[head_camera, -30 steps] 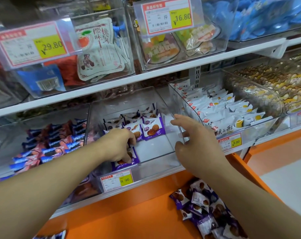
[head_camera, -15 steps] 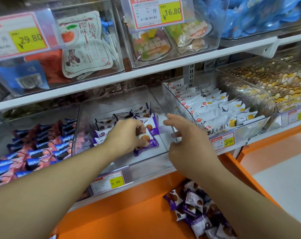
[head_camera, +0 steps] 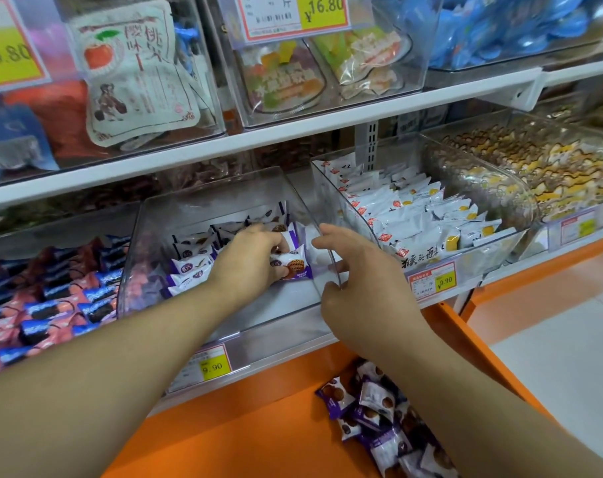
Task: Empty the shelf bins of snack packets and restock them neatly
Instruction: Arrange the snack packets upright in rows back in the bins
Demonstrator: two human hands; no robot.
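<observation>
The middle bin point(head_camera: 224, 201) sat on the lower shelf point(head_camera: 500, 281), between two other bins; packets point(head_camera: 189, 267) stood along its left and back. More packets point(head_camera: 379, 415) lay piled on the ledge point(head_camera: 241, 426) below, right of the bin's front.

our left hand point(head_camera: 248, 258) slid from the front of the clear bin point(head_camera: 203, 208) to the back rows, purple packet point(head_camera: 293, 265) dragged along, probably pinched, right hand point(head_camera: 358, 281) barely shifted
</observation>
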